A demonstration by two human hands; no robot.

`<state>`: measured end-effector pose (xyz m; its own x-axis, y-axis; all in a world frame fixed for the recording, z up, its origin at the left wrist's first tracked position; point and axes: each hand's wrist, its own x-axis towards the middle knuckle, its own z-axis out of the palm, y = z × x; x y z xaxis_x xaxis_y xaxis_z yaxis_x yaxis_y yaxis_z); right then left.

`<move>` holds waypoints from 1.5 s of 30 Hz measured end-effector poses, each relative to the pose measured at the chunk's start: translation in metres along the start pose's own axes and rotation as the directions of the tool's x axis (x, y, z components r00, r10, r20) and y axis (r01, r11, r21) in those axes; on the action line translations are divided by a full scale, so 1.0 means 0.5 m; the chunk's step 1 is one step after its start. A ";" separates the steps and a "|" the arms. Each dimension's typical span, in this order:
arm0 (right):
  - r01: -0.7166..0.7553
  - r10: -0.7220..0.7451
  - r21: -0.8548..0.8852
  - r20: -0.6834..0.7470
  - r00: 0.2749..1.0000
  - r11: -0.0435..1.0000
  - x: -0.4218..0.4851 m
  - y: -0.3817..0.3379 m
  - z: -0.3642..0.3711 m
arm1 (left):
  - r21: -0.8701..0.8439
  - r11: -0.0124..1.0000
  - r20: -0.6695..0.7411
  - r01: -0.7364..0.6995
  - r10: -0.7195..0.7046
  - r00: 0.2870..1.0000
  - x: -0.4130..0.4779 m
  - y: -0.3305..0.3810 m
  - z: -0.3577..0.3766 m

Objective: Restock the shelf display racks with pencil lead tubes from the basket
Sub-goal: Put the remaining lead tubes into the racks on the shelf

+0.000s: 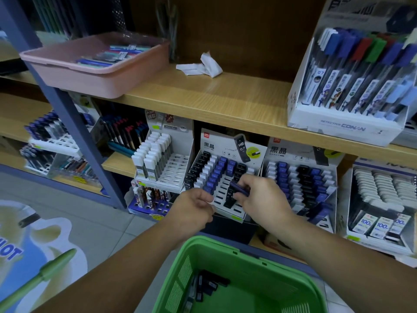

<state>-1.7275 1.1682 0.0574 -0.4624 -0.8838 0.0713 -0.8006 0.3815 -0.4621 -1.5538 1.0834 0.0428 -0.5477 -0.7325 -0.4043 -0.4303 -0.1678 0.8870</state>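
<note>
A green basket [178, 276] sits at the bottom centre with several dark lead tubes [208, 286] lying in it. On the lower shelf stands a white display rack [228, 208] holding rows of black, white and blue tubes. My right hand [261, 197] is in front of this rack and pinches a dark blue lead tube [240, 188] lying crosswise over the slots. My left hand [194, 208] hovers by the rack's lower left corner with fingers curled; I see nothing in it.
A second similar rack [302, 177] stands to the right, a rack of white tubes [158, 159] to the left. Above, the wooden shelf [225, 98] carries a pink tray [97, 71], crumpled paper [203, 64] and a Conan pen box [352, 86].
</note>
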 end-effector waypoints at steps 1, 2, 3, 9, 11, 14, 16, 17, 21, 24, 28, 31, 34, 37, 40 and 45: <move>0.012 -0.012 -0.011 0.004 1.000 1.000 0.001 -0.003 0.001 | -0.003 1.000 0.000 -0.003 0.003 1.000 0.000 0.000 -0.001; 0.027 -0.027 -0.017 0.011 1.000 0.999 0.002 -0.007 0.001 | -0.007 1.000 0.000 -0.008 0.008 1.000 -0.001 0.000 -0.001; 0.043 -0.043 -0.016 0.017 0.999 0.999 0.002 -0.009 0.001 | -0.012 1.000 0.001 -0.015 0.015 1.000 0.000 0.000 -0.001; 0.059 -0.068 0.074 0.127 0.990 0.996 0.003 -0.013 0.024 | -0.080 0.991 -0.029 -0.109 0.107 0.994 -0.003 0.011 0.007; -0.011 -0.029 0.231 0.166 0.986 0.973 0.006 -0.012 0.019 | -0.119 0.981 -0.009 -0.157 0.157 0.988 -0.006 0.015 0.009; -0.049 -0.041 0.335 0.256 0.966 0.941 0.005 -0.019 -0.005 | -0.124 0.961 0.019 -0.245 0.249 0.968 -0.012 0.019 0.009; -0.083 -0.058 0.380 0.345 0.937 0.921 -0.005 -0.028 -0.023 | -0.144 0.953 0.018 -0.267 0.273 0.962 -0.014 0.025 0.009; -0.108 -0.061 0.405 0.384 0.921 0.908 -0.010 -0.031 -0.030 | -0.160 0.950 0.017 -0.267 0.273 0.962 -0.013 0.028 0.009; -0.311 0.000 0.487 0.538 0.843 0.816 -0.026 -0.037 -0.060 | -0.180 0.947 0.077 -0.266 0.283 0.956 -0.020 0.047 0.015; -0.484 0.025 0.553 0.641 0.767 0.678 -0.029 -0.030 -0.070 | -0.287 0.928 0.086 -0.236 0.270 0.959 -0.022 0.059 0.011; -0.657 0.053 0.656 0.691 0.721 0.372 -0.016 -0.009 -0.100 | -0.470 0.873 0.066 -0.132 0.183 0.981 -0.015 0.070 -0.014; -0.676 0.013 0.661 0.712 0.702 0.324 -0.020 -0.009 -0.130 | -0.399 0.915 0.112 -0.059 0.113 0.987 -0.024 0.075 -0.021; -0.703 0.094 0.569 0.745 0.660 0.427 -0.028 -0.009 -0.134 | -0.329 0.944 0.165 -0.015 0.073 0.984 -0.031 0.082 -0.011; -0.728 0.079 0.568 0.765 0.639 0.383 -0.026 -0.012 -0.131 | -0.295 0.955 0.169 -0.013 0.066 0.983 -0.032 0.085 -0.002; -0.735 0.017 0.634 0.754 0.656 0.240 -0.030 -0.015 -0.133 | -0.282 0.959 0.160 -0.017 0.065 0.985 -0.028 0.081 0.001; -0.698 0.104 0.573 0.736 0.669 0.429 -0.048 -0.006 -0.131 | -0.248 0.967 0.082 -0.060 0.083 0.993 -0.028 0.066 -0.004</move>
<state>-1.7390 1.2061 0.1148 -0.1115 -0.7508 -0.6511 0.1973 0.6254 -0.7549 -1.5590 1.0869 0.0784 -0.6388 -0.6871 -0.3461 -0.2049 -0.2817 0.9374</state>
